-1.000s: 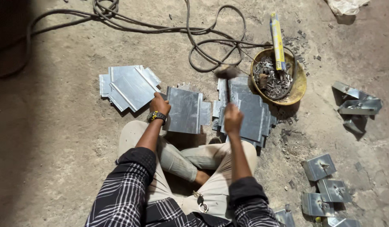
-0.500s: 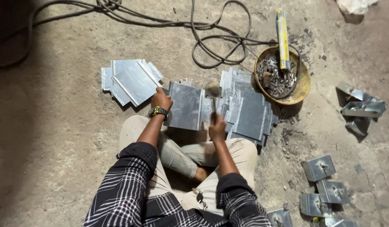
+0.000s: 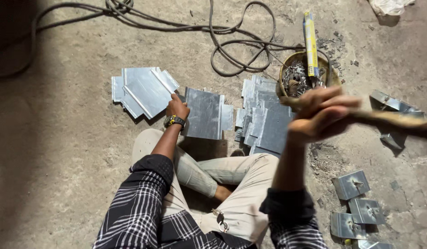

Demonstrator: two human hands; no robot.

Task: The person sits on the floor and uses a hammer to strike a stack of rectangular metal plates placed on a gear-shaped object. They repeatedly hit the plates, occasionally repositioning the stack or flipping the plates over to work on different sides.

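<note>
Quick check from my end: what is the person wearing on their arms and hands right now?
Both arms wear dark plaid sleeves with white lines, pushed up toward the elbows, so the forearms are uncovered. The left hand has a black wristwatch with yellow accents. The right hand is bare, with no glove or band visible.

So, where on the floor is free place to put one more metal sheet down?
Bare concrete floor lies left of the left sheet stack, and between cable and sheets. Crowded: right side, around bowl, middle stack and brackets.

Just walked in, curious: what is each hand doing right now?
Left hand: pressed on the metal sheet, grip unclear.
Right hand: raised, fingers closed on a blurred wooden handle.
</note>
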